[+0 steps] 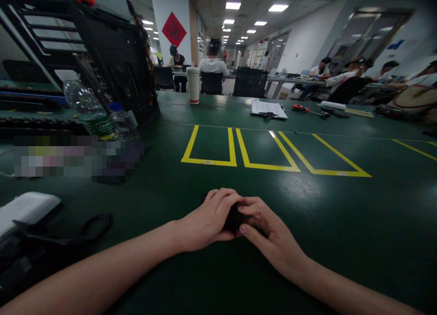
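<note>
A small black object (233, 220) sits low over the green table (191, 278), between my two hands; its kind cannot be made out because my fingers cover most of it. My left hand (211, 217) is wrapped over its top and left side, thumb underneath. From the right, my right hand (264, 228) grips the object's right end between thumb and fingers, so both hands are closed on it. Beyond them, yellow tape outlines (218, 163) mark the tabletop.
At left lie a white device (30, 208) and black straps (95, 226). Plastic bottles (87, 103) stand beside a black frame (116, 64). Farther back are a cup (193, 85), a clipboard (268, 109) and a red-handled tool (301, 108). Several people sit at distant tables.
</note>
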### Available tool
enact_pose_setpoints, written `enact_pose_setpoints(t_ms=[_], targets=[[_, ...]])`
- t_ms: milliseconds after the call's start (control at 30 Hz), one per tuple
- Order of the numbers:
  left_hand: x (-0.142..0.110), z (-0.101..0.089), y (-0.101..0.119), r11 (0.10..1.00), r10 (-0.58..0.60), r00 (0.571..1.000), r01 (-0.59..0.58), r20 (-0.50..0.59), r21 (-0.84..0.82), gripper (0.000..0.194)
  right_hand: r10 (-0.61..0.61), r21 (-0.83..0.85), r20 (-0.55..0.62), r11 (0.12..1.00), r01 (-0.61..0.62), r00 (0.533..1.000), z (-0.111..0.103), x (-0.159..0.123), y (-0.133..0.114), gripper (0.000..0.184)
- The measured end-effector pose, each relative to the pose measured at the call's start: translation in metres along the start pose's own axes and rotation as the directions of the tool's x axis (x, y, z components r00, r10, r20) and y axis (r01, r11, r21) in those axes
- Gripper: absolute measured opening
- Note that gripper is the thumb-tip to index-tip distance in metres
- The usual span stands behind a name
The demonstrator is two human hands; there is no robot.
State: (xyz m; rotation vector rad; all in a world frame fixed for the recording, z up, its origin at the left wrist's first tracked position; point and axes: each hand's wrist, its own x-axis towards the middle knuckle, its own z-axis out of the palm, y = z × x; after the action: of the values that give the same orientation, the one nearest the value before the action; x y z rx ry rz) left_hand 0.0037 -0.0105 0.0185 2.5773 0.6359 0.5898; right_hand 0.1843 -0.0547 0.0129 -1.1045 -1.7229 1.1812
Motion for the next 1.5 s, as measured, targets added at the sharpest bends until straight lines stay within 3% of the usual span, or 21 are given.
enact_pose_setpoints(t_ms=[267, 433, 600, 667, 833, 967, 1100, 1233, 1367, 1500], targets=[[-0.0004, 0.0034, -0.0015, 1.0, -0.022, 1.0, 0.022, -0.002, -0.008, 0.064, 0.031, -0.051, -0.003, 0.998, -0.031, 1.0, -0.0011, 0.0054, 0.0006, 0.03], [-0.0006, 0.0006, -0.0001, 0.998, -0.043, 0.999, 0.043, 0.003, -0.035, 0.065, -0.022, -0.149, 0.064, 0.988, 0.031, 0.998, -0.0022, 0.0016, 0.0007, 0.026], [0.0005, -0.0006, 0.001, 0.999, -0.037, 0.999, 0.037, 0.01, -0.037, 0.064, -0.11, -0.188, 0.002, 0.976, 0.109, 0.994, -0.0018, 0.0016, 0.0035, 0.019], [0.0007, -0.0008, 0.0013, 0.998, -0.041, 0.999, 0.041, 0.007, -0.04, 0.063, -0.099, -0.169, -0.019, 0.981, 0.094, 0.995, -0.0016, 0.0033, 0.0034, 0.015], [0.0007, -0.0029, 0.0031, 0.996, -0.07, 0.997, 0.071, 0.026, -0.053, 0.063, -0.011, -0.132, 0.002, 0.991, 0.011, 1.0, -0.0019, 0.0061, 0.0007, 0.026], [0.0005, -0.001, 0.0018, 0.995, -0.071, 0.997, 0.072, 0.019, -0.07, 0.062, -0.067, -0.246, 0.024, 0.967, 0.071, 0.997, -0.0034, 0.0053, 0.0005, 0.018], [0.0003, 0.0047, -0.0022, 0.997, -0.046, 0.998, 0.044, -0.035, -0.057, 0.064, -0.13, -0.231, 0.027, 0.964, 0.132, 0.991, -0.0029, 0.0033, 0.0035, 0.024], [0.0001, 0.0063, -0.0027, 0.998, -0.03, 0.998, 0.027, -0.049, -0.051, 0.063, -0.117, -0.215, -0.005, 0.97, 0.114, 0.993, -0.0019, 0.0041, 0.0049, 0.016], [0.0005, 0.0021, 0.0007, 0.997, -0.049, 0.999, 0.048, -0.023, -0.059, 0.063, -0.053, -0.161, -0.003, 0.986, 0.052, 0.999, -0.0018, 0.0065, 0.002, 0.023], [0.0008, -0.002, 0.003, 0.994, -0.071, 0.997, 0.07, 0.0, -0.08, 0.063, -0.074, -0.244, 0.02, 0.967, 0.076, 0.997, -0.0026, 0.0061, -0.0003, 0.02]])
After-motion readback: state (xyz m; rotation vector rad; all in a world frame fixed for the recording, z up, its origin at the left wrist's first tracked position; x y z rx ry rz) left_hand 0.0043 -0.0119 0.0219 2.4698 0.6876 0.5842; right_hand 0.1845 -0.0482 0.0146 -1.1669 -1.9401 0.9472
